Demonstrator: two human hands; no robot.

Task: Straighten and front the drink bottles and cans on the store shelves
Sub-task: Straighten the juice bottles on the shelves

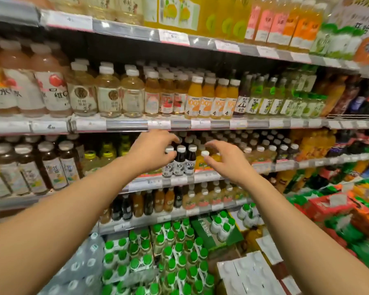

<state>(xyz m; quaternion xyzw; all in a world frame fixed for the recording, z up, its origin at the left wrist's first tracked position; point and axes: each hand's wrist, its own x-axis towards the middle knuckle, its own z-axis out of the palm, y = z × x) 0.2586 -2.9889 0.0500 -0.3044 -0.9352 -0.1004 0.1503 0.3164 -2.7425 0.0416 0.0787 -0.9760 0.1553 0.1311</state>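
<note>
Both arms reach to the third shelf down, where a row of small white-capped juice bottles stands at the front lip. The left hand (152, 149) curls its fingers (172, 155) round the neck and cap of the leftmost dark juice bottle (168, 161), which stands at the shelf's front edge beside two more dark bottles (184, 160) with "100" labels facing out. Just to the right, the right hand (226, 158) hovers over the orange juice bottle (203, 159); its thumb and forefinger look closed on the white cap (205, 153), though blur keeps me from telling how firmly they pinch it. The step in hand seems to be drawing these front bottles to the shelf lip (179, 179) and turning the labels square. To do it well, grip low on the neck rather than only the cap, since a cap pinch lets the bottle swing and knock its neighbours. Slide each bottle forward along the shelf rather than lifting, stop it just behind the price strip, then twist until the label faces straight out like the two dark ones alongside. The orange bottle appears to sit slightly behind the dark row, so it likely needs the longer pull. Keep wrists clear of the shelf above (158, 124), whose edge hangs close over the knuckles.
</note>
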